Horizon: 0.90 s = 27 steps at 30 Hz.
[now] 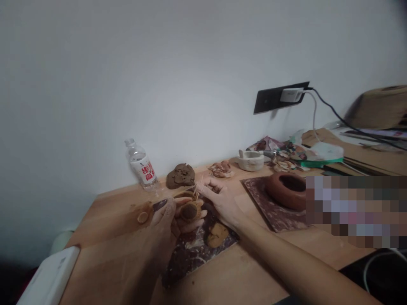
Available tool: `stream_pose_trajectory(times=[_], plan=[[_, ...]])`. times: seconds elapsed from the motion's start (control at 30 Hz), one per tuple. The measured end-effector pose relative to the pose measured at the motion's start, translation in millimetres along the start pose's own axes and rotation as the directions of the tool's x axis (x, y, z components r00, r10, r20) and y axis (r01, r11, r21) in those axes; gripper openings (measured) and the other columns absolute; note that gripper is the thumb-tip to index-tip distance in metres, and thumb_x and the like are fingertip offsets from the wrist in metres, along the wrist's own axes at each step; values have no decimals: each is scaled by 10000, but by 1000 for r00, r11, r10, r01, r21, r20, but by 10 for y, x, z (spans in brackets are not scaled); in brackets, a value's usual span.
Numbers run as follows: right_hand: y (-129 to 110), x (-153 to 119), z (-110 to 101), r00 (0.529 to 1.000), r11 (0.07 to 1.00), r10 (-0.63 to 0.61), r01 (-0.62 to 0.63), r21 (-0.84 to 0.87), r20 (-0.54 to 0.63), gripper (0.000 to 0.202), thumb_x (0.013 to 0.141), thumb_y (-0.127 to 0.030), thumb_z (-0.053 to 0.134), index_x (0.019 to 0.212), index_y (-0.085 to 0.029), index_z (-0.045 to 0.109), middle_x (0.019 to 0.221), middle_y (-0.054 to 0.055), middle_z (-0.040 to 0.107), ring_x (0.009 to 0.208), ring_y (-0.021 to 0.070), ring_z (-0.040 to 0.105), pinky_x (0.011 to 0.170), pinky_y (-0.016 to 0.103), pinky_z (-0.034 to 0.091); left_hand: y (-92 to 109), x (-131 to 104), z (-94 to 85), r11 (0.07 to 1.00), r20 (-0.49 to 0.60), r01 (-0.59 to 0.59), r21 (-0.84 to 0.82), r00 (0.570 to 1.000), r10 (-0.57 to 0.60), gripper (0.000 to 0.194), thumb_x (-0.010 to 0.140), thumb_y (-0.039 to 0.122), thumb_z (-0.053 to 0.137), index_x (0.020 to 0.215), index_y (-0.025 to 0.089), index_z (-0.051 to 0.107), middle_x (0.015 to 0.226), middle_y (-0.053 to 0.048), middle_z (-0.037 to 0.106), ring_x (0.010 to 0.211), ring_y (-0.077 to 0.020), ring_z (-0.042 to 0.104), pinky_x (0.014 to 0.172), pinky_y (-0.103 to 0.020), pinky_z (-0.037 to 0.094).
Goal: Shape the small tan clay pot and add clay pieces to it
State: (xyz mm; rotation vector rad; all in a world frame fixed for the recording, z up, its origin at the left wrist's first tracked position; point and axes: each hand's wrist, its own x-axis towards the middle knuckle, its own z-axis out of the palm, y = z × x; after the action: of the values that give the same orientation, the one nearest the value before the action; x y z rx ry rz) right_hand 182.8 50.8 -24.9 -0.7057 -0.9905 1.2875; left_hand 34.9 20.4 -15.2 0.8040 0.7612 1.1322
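Note:
My left hand (167, 216) is closed around a small round brown clay piece (190, 211) with a darker hollow or disc in its middle. Between the fingertips of my right hand (218, 199) is a thin wooden stick (197, 194), held close to the clay's far rim. Whether its tip touches the clay I cannot tell. Below both hands lies a dark marbled board (190, 258), with a flat tan clay piece (216, 235) on its right part. A lump of brown clay (180, 176) sits just beyond my hands.
A clear bottle (142, 167) stands by the wall, its cap (143, 217) nearer me. Clay scraps (221, 168) and a pale bowl (251, 161) line the back. On the right, a brown clay ring (280, 190) rests on another board (263, 207). A white box-like object (51, 275) is left.

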Motion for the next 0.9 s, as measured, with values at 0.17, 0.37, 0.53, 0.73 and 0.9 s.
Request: stream_pose_trajectory(times=[0.17,0.37,0.53,0.73,0.9], plan=[[8,17,2,997,986,74,-71,150,-16,324,605,-420,817,626,-175,604,595,-50,563,528,81,476,493,211,396,22,-2,-12,998,67,5,-62,998,-1,233,817,336,657,894,130,733,948,-117,765,857,-283,725,790,-417,591],[65,68,-35,994,961,103,-90,262,-35,320,587,-391,838,627,-174,607,598,-53,560,525,78,511,499,204,463,-4,12,-13,993,62,-38,-110,997,45,243,854,292,600,955,118,735,950,-132,763,886,-278,719,804,-397,587],[95,106,-64,993,957,100,-79,280,-63,328,573,-398,846,640,-170,619,638,-45,576,559,83,531,549,220,506,39,27,-33,995,114,4,-100,993,7,252,895,238,532,935,104,742,1000,-118,755,978,-243,694,902,-354,549],[99,129,-76,992,949,107,-82,305,-64,320,581,-384,845,628,-170,612,623,-47,577,567,77,537,551,200,498,99,33,-24,1000,186,21,-16,982,-17,275,886,265,554,1070,131,709,1180,-101,694,1164,-251,596,1017,-336,466],[84,133,-77,989,944,117,-84,318,-87,319,568,-376,853,622,-169,616,623,-47,574,565,74,539,582,211,524,26,111,-86,1000,116,8,8,993,-9,304,801,293,670,1072,158,699,1171,-118,692,1198,-307,566,1007,-378,471]])
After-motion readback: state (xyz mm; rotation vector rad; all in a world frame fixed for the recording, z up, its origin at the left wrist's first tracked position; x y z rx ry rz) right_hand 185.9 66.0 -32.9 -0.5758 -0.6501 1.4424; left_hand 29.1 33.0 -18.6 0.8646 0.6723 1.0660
